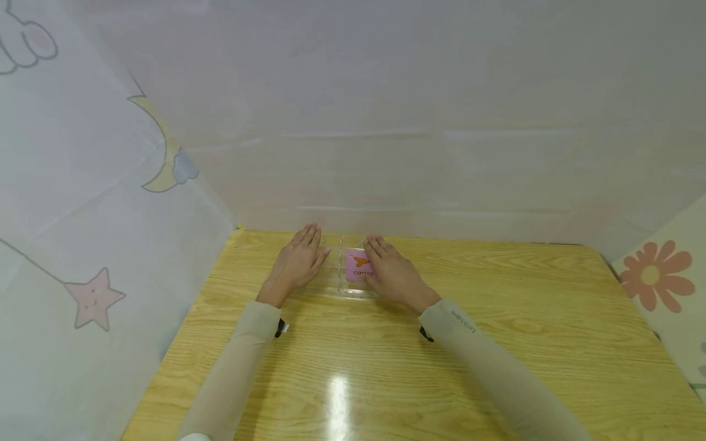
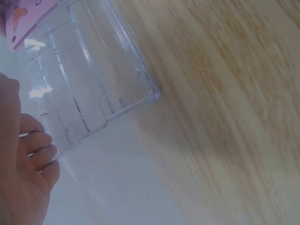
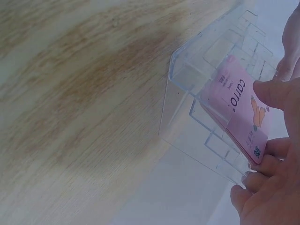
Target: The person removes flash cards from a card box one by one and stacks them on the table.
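A clear plastic holder [image 1: 341, 269] with tiered ledges stands near the back edge of the wooden table. In its right part leans a small stack of pink cards [image 3: 225, 93]; the front one shows orange carrots and the word "carrot". My left hand [image 1: 298, 260] grips the holder's left side, with its fingertips curled on the edge in the left wrist view. On the opposite side, my right hand [image 1: 394, 272] holds the holder's edge, its thumb over the top card and its fingers along the side. Part of the cards is hidden behind the right hand.
The wooden table [image 1: 496, 318] stretches in front of the holder and to its right. A pale sheet wall [image 1: 358, 171] rises right behind the holder. Side walls carry a printed star [image 1: 95, 299], a moon [image 1: 162, 165] and a flower [image 1: 656, 275].
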Motion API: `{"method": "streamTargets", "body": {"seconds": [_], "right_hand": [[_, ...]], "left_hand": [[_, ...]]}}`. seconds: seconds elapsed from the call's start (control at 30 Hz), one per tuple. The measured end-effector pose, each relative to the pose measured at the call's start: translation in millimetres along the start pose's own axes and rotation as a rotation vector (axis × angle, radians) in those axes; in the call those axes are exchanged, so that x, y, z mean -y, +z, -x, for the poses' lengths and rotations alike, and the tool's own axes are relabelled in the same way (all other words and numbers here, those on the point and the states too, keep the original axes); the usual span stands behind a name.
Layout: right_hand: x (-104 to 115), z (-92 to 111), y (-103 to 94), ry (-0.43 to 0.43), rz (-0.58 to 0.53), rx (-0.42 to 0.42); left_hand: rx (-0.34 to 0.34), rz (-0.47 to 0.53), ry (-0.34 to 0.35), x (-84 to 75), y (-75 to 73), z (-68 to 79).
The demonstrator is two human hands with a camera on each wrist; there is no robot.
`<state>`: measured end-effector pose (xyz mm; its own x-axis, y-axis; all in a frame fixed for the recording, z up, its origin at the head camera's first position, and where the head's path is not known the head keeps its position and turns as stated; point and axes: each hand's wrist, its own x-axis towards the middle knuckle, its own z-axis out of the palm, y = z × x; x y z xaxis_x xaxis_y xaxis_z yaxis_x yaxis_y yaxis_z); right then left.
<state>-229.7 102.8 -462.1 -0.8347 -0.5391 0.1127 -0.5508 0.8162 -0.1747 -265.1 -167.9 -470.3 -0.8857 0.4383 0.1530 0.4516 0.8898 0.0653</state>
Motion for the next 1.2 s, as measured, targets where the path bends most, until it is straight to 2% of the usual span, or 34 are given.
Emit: {"method": "streamTargets", "body": {"seconds": [0.23,0.53,0.93,1.03,1.2], "right_hand": [[0,0,2.1,0.007,0.003,-0.003],[-2,1,4.5,-0.020,0.028,-0.093],[-2,-3,0.6,0.026,-0.023,-0.129],[-3,-5,-2.8,0.040,-0.054,-0.143],[-8,-6,-12.2,0.082,-0.176,-0.172]], "left_hand": [[-0.008,-0.004,0.001,-0.5,-0.8,0.2],[-0.029,-0.022,0.004,1.9,1.0,-0.8],[-0.037,-0.008,0.016,0.5,0.6,0.5],[-0.032,-0.007,0.015,1.0,1.0,0.8],[-0.022,0.000,0.013,1.7,0.6,1.5]]}}
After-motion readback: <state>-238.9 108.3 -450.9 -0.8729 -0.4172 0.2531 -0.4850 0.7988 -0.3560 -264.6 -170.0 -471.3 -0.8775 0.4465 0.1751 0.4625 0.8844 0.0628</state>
